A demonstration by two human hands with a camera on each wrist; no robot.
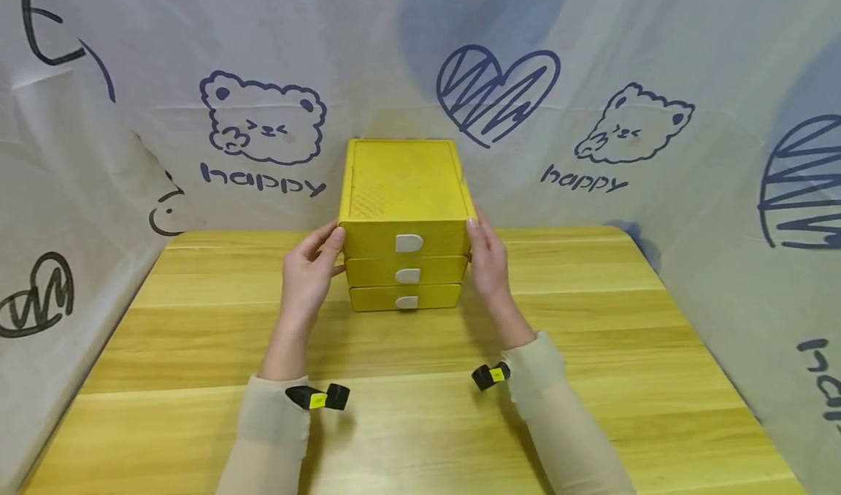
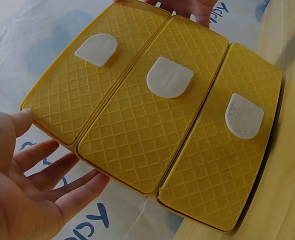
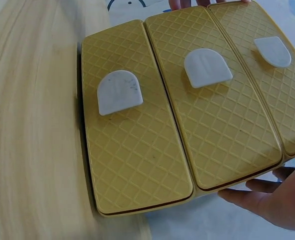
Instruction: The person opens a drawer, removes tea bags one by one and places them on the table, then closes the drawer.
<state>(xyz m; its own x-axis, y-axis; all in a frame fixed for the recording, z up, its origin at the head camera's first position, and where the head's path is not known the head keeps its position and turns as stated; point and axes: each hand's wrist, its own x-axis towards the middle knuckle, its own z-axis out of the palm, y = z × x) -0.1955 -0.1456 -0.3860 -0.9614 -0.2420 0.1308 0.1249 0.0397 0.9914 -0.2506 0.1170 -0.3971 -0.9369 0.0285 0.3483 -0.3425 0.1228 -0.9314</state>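
Note:
A yellow storage box with three stacked drawers (image 1: 401, 237) stands at the back of the wooden table, its fronts facing me. Each quilted drawer front carries a white rounded pull, such as the top pull (image 1: 409, 243). My left hand (image 1: 309, 269) holds the box's left side, thumb (image 2: 22, 121) at the upper front corner and fingers spread along the side wall. On the opposite side my right hand (image 1: 488, 261) grips the box, its thumb near the top front edge. In the right wrist view, the right fingers (image 3: 247, 199) reach along the side. All drawers look closed.
The wood-grain table (image 1: 407, 422) extends toward me and to both sides. Behind it hangs a white cloth (image 1: 368, 57) printed with bears, hearts and the word "happy". Small black devices with yellow labels sit at both sleeve cuffs (image 1: 272, 407).

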